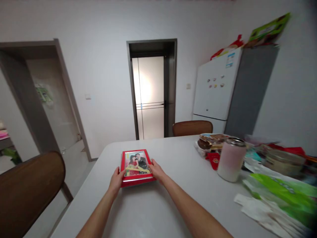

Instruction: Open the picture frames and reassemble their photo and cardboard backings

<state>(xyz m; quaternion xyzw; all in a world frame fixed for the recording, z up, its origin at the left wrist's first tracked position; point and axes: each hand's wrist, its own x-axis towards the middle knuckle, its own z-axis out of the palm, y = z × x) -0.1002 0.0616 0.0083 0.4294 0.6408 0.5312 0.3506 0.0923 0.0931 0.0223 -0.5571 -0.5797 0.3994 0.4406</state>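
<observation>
A red-framed picture (136, 178) showing two people lies face up at the white table's (146, 215) left part, its near edge looking slightly raised. My left hand (117, 180) grips its left side near the lower corner, the thumb over the frame. On the opposite side, my right hand (158, 171) holds the frame's right edge, thumb on top. The fingers beneath the frame are hidden.
On the table's right are a pink and white jar (231, 160), a green plastic bag (282, 190), white tissues (264, 211), a clear container (284, 161) and packaged food (213, 141). Brown chairs stand at left (32, 191) and behind (192, 128).
</observation>
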